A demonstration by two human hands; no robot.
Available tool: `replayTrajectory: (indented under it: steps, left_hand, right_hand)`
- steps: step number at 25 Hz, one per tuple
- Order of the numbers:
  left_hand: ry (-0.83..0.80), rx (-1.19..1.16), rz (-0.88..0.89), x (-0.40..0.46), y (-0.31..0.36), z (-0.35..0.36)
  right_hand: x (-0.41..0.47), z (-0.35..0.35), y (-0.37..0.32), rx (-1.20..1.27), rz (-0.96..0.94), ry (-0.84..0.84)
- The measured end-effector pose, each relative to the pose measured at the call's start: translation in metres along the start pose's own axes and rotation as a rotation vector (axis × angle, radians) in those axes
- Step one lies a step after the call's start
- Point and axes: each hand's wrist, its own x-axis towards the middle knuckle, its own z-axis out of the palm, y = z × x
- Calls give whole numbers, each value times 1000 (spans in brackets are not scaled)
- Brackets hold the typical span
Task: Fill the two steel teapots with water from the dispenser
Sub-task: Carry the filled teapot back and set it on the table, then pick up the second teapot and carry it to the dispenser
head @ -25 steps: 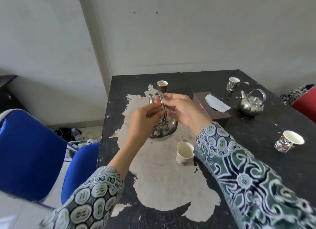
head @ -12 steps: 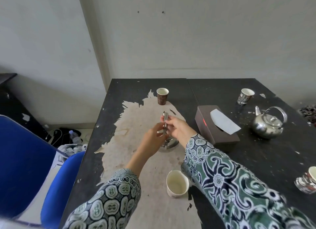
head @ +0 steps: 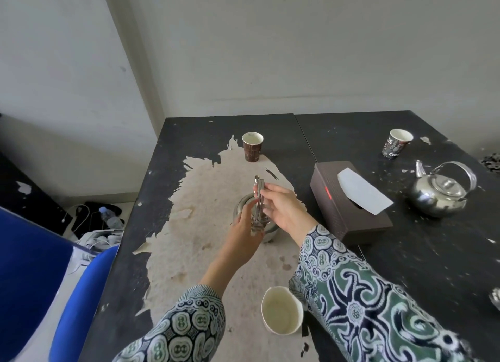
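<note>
A steel teapot (head: 243, 205) stands on the worn pale patch in the middle of the black table (head: 405, 267). Its thin handle (head: 259, 188) is raised upright. My right hand (head: 284, 210) pinches the handle near its top. My left hand (head: 243, 234) grips the teapot at the handle's base and hides most of the body and lid. A second steel teapot (head: 441, 196), lid on and handle up, sits at the right of the table, away from both hands. No dispenser is in view.
A brown tissue box (head: 349, 215) lies just right of my right hand. Paper cups stand at the back (head: 253, 146), back right (head: 396, 144) and near my right sleeve (head: 281, 310). Blue chairs (head: 32, 267) and floor clutter with a bottle (head: 109, 218) are left of the table.
The view has risen and pulled back, so the table shows more fully. Both hands keep hold of the teapot; its handle, seen broader before, now shows edge-on and upright.
</note>
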Motion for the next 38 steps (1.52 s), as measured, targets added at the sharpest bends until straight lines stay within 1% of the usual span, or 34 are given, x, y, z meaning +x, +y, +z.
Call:
replayTrajectory:
  steps: [1, 3, 5, 6, 8, 11, 13, 16, 18, 20, 22, 26, 32, 34, 38]
  left_hand:
    - [-6, 16, 19, 0, -4, 3]
    - [-41, 128, 78, -2, -11, 8]
    - [-100, 253, 136, -5, -13, 12]
    - [-118, 276, 140, -6, -15, 13]
    - [-137, 289, 107, -3, -19, 14]
    - [-236, 317, -2, 5, -20, 7]
    - [-273, 302, -63, 8, -11, 0]
    - [-304, 299, -87, 3, 8, -14]
    - [-301, 325, -72, -5, 18, -24]
    - [-263, 338, -75, -15, 30, -33]
    - [-189, 341, -76, -23, 45, -40]
    - [14, 276, -37, -48, 91, -41]
    - [245, 174, 33, -95, 149, -8]
    - [295, 145, 65, -119, 162, 9]
    - [326, 177, 113, -145, 178, 33]
  right_hand:
    - [-2, -3, 5, -142, -64, 14]
    - [-1, -14, 25, -543, -279, 31]
    - [4, -33, 47, -851, -514, -47]
    - [9, -42, 55, -952, -584, -103]
    - [19, -54, 59, -1135, -600, -195]
    - [25, -59, 53, -1385, -588, -219]
    - [21, -57, 44, -1470, -561, -232]
    - [6, -55, 30, -1497, -492, -246]
    - [-5, -59, 22, -1417, -419, -254]
    - [-22, -68, 10, -1341, -348, -246]
    - [-41, -77, -3, -1323, -308, -261]
    - [-88, -98, -29, -1313, -356, -332]
    - [-151, -151, -51, -1343, -460, -377]
    - [-173, -168, -54, -1355, -488, -378]
    - [-205, -196, -52, -1353, -509, -369]
